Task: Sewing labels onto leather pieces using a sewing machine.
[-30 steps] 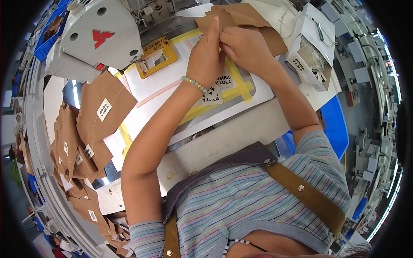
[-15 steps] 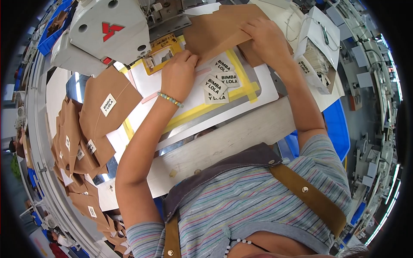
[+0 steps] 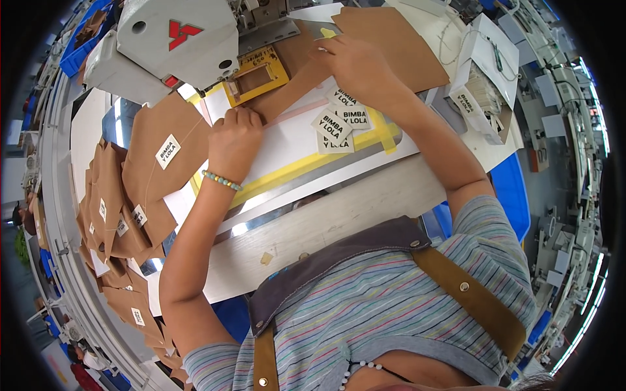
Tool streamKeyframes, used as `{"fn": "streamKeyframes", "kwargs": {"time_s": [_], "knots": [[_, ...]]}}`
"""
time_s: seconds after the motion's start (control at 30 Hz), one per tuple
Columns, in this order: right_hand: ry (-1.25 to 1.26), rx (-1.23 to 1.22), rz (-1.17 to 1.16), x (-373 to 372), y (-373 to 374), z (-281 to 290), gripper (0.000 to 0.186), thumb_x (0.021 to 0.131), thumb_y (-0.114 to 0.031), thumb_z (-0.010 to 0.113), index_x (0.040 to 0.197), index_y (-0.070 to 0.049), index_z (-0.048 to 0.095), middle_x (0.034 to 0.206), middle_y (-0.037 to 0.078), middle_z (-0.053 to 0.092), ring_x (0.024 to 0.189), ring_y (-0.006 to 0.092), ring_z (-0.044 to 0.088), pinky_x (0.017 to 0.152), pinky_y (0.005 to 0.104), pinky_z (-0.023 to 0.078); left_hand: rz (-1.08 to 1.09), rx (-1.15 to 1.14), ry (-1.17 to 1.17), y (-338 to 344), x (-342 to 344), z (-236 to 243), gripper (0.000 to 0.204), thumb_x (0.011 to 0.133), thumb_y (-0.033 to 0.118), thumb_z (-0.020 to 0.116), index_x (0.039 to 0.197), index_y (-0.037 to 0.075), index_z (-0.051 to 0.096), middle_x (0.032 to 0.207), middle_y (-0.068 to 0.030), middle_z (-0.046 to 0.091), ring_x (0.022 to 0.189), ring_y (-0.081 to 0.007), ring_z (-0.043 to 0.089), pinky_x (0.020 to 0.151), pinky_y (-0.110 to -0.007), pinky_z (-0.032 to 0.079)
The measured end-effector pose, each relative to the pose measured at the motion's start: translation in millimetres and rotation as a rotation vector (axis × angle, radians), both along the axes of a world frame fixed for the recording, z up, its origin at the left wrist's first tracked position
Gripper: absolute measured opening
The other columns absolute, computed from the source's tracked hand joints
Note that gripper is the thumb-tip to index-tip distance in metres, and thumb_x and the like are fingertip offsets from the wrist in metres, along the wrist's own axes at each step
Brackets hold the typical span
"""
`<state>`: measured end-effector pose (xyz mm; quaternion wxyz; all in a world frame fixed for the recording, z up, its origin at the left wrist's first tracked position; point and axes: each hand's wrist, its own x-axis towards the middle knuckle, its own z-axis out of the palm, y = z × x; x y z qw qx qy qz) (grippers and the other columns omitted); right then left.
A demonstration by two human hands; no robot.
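A large brown leather-like piece (image 3: 381, 45) lies across the white work plate (image 3: 287, 153) under the grey sewing machine (image 3: 176, 36). My left hand (image 3: 233, 140), with a bead bracelet on the wrist, presses down on the near edge of the brown piece, fingers curled. My right hand (image 3: 355, 65) lies flat on the brown piece further right, close to the yellow clamp frame (image 3: 255, 77). Several small white labels (image 3: 339, 124) lie loose on the plate just below my right hand, beside yellow tape lines (image 3: 306, 166).
A fanned stack of brown pieces with sewn white labels (image 3: 140, 195) lies at my left. A white box of labels (image 3: 482, 72) stands at the right. Blue bins (image 3: 512, 189) sit beside the wooden table edge (image 3: 339, 215).
Both hands have slid the brown piece leftward toward the machine; my left hand has dropped lower and left, and the loose labels are uncovered.
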<state>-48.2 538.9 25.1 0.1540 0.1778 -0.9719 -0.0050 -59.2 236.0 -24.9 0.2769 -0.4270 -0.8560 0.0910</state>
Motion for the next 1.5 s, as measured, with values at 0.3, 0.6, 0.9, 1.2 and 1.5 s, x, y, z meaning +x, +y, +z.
{"fn": "streamKeyframes", "kwargs": {"time_s": [0.3,0.6,0.9,1.2,1.5], "knots": [[-0.057,0.173,0.140,24,2,-6,0.051,0.104,-0.020,0.065,0.152,-0.003,0.059,0.161,0.009,0.056,0.152,0.0298,0.046,0.123,0.0465,0.039,0.260,-0.057,-0.082,-55,11,6,0.041,0.091,0.010,0.066,0.131,-0.003,0.071,0.141,-0.0136,0.070,0.121,-0.0283,0.065,0.099,-0.040,0.057],[-0.204,0.039,0.133,57,-18,-31,0.078,0.112,-0.065,0.039,0.163,-0.007,0.048,0.176,0.006,0.037,0.165,0.0255,0.026,0.134,0.0574,0.015,0.114,0.308,-0.445,-56,49,9,0.053,0.098,0.014,0.073,0.149,0.002,0.062,0.158,-0.0145,0.060,0.144,-0.0393,0.054,0.115,-0.050,0.046],[-0.315,-0.104,0.138,68,-3,-18,0.075,0.113,-0.061,0.041,0.161,-0.004,0.049,0.173,0.009,0.041,0.165,0.0267,0.026,0.134,0.0589,0.015,0.115,0.311,-0.385,-64,62,8,0.048,0.098,0.011,0.072,0.145,0.002,0.065,0.153,-0.0136,0.065,0.142,-0.0382,0.057,0.115,-0.049,0.047],[-0.174,-0.048,0.211,66,0,-33,0.070,0.113,-0.057,0.044,0.159,-0.005,0.053,0.173,0.006,0.041,0.165,0.0276,0.024,0.133,0.0599,0.017,0.121,0.381,-0.480,-64,59,5,0.051,0.099,0.003,0.066,0.150,0.007,0.063,0.157,-0.0065,0.063,0.147,-0.0374,0.054,0.119,-0.050,0.045],[-0.255,-0.003,0.159,68,-3,-28,0.071,0.111,-0.055,0.048,0.161,-0.004,0.049,0.176,0.004,0.037,0.165,0.0291,0.025,0.134,0.0589,0.015,0.140,0.338,-0.484,-60,63,13,0.055,0.097,-0.006,0.058,0.150,0.007,0.063,0.156,-0.0079,0.063,0.146,-0.0389,0.054,0.120,-0.049,0.046]]}}
